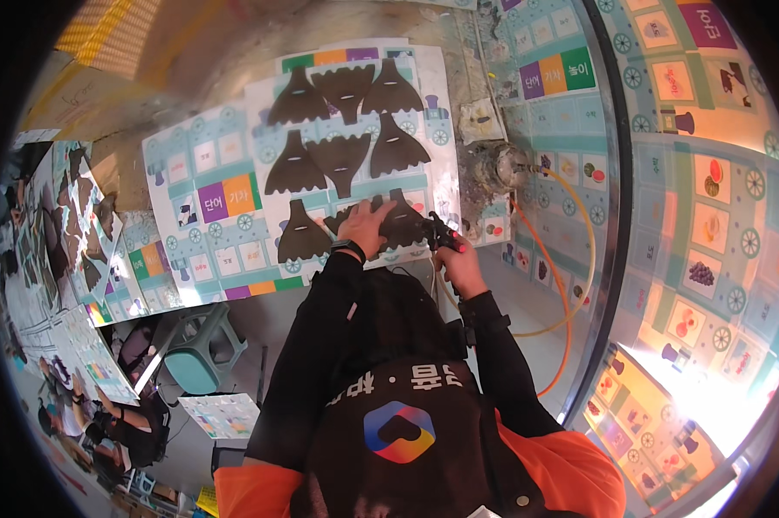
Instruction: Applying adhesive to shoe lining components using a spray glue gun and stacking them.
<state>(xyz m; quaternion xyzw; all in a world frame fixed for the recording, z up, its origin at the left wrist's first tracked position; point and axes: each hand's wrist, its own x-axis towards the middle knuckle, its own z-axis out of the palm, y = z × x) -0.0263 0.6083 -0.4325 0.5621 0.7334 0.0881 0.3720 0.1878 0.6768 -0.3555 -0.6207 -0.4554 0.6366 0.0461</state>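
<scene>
Dark brown, bell-shaped flat pieces (299,168), most with a small pale slit or mark, lie in three rows on printed sheets (221,155) covering the table. My left hand (365,226) rests over the nearest row with its fingers stretched out across the middle piece, hiding part of it. In my right hand (463,269) is a black spray gun (444,233), its front end beside the row's rightmost piece (402,224). My right fingers wrap round its handle. Whether it is spraying, I cannot tell.
Yellow (593,233) and orange (562,281) hoses hang at the right, near a stained metal fitting (510,166). A dark upright frame bar (618,173) stands beyond. Below the table's left side is a teal stool (201,367). More dark pieces (87,224) and other people (130,423) are at left.
</scene>
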